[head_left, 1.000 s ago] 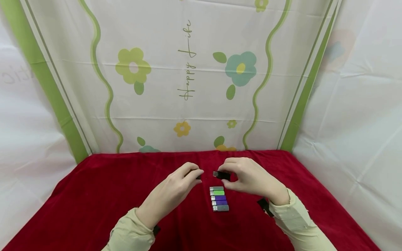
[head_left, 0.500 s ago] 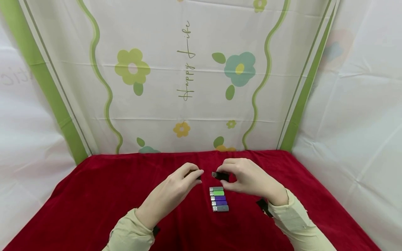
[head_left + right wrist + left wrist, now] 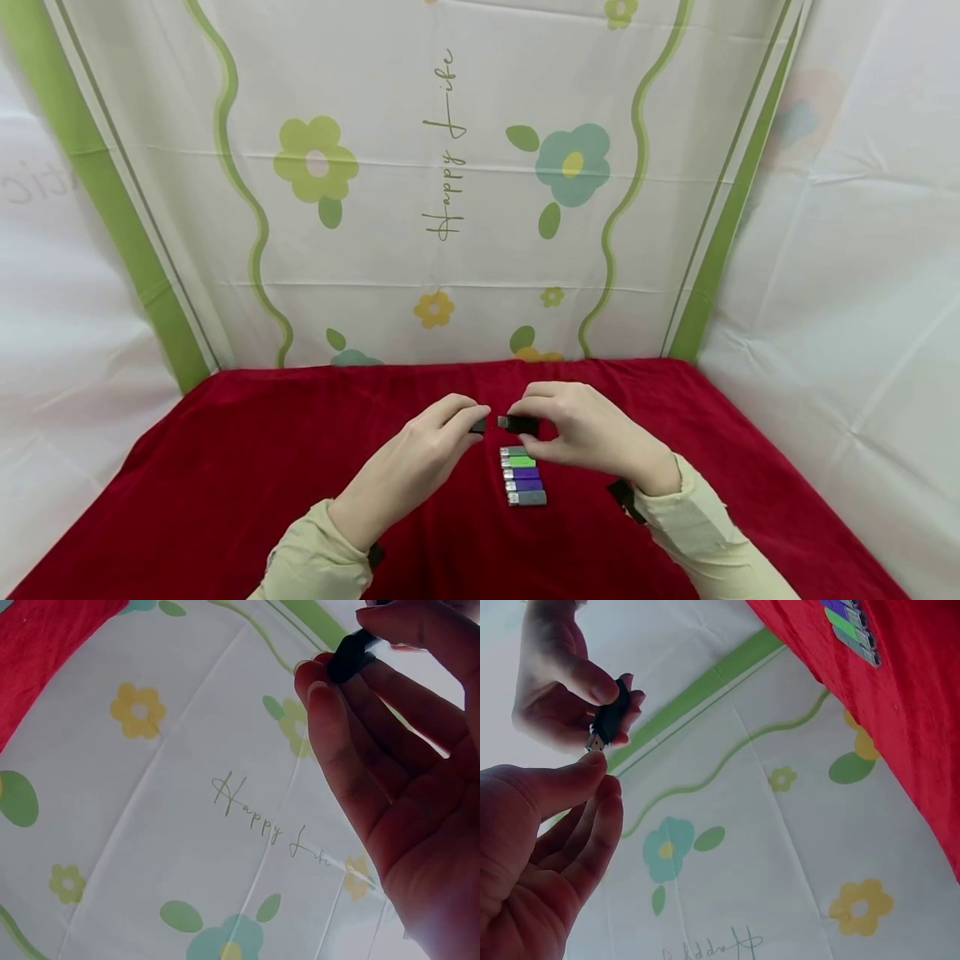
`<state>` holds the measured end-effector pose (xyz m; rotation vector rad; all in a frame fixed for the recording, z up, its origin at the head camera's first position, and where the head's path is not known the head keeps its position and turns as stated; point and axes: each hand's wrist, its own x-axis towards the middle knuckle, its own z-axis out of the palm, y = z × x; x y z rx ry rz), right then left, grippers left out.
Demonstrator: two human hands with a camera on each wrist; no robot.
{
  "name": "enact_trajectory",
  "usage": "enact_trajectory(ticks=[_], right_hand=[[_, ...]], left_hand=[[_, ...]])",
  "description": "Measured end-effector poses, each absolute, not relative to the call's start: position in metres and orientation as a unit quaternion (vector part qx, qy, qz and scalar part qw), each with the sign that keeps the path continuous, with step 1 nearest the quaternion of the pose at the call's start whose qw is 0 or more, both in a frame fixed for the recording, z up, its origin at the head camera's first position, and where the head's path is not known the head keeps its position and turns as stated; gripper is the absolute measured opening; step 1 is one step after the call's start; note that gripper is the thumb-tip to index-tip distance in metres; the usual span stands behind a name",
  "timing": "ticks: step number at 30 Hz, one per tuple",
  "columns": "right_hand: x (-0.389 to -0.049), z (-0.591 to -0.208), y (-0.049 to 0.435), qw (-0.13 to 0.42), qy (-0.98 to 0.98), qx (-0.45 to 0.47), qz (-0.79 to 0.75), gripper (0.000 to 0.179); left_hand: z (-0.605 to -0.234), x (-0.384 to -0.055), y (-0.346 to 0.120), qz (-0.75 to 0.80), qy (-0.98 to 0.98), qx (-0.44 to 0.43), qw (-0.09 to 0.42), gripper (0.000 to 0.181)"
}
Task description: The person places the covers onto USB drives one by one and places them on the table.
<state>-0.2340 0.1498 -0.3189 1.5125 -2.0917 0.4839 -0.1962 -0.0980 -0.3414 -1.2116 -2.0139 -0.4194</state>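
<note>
Between its thumb and fingers my right hand (image 3: 581, 425) pinches a black USB flash drive (image 3: 521, 424), whose bare metal plug points left. Facing it across a narrow gap, my left hand (image 3: 423, 446) holds a small black cap (image 3: 477, 426), mostly hidden by the fingertips. In the left wrist view, the plug of the flash drive (image 3: 611, 716) comes right up to my left thumb tip. Just below my right hand, several other flash drives (image 3: 525, 473) in grey, green and purple lie in a neat column on the red cloth, their metal plugs to the left.
A red velvet cloth (image 3: 247, 475) covers the table. A white curtain (image 3: 480, 192) with printed flowers stands at its back edge, and white fabric walls (image 3: 847, 333) rise at both sides. Dark straps show at both wrists.
My right hand has moved a little left with the flash drive, narrowing the gap to my left hand. My left hand has shifted slightly right, and more of the cap shows. The column lies unchanged.
</note>
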Motion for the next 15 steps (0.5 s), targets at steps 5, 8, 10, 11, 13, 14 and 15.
enact_trajectory(ticks=[5, 8, 10, 11, 13, 14, 15], right_hand=[[-0.2332, -0.3214, 0.1467, 0.252, -0.772, 0.558, 0.173, 0.022], [-0.2336, -0.323, 0.146, 0.251, -0.772, 0.559, 0.172, 0.023], [-0.2339, -0.3237, 0.1457, 0.25, -0.771, 0.56, 0.174, 0.024], [-0.2339, -0.324, 0.1455, 0.249, -0.77, 0.561, 0.175, 0.024], [-0.2338, -0.3244, 0.1452, 0.248, -0.769, 0.562, 0.177, 0.024], [-0.2336, -0.3244, 0.145, 0.247, -0.768, 0.564, 0.178, 0.024], [-0.2333, -0.3244, 0.1447, 0.247, -0.767, 0.565, 0.179, 0.024]], left_hand=[[-0.3416, -0.194, -0.0955, -0.163, -0.787, -0.472, 0.361, 0.042], [-0.3416, -0.1935, -0.0948, -0.165, -0.788, -0.472, 0.36, 0.042], [-0.3418, -0.1933, -0.0945, -0.167, -0.786, -0.473, 0.361, 0.041], [-0.3419, -0.1933, -0.0944, -0.169, -0.786, -0.474, 0.36, 0.041], [-0.3421, -0.1932, -0.0941, -0.17, -0.784, -0.475, 0.36, 0.04], [-0.3423, -0.1931, -0.0939, -0.17, -0.784, -0.476, 0.36, 0.04], [-0.3424, -0.1931, -0.0938, -0.17, -0.784, -0.477, 0.36, 0.039]])
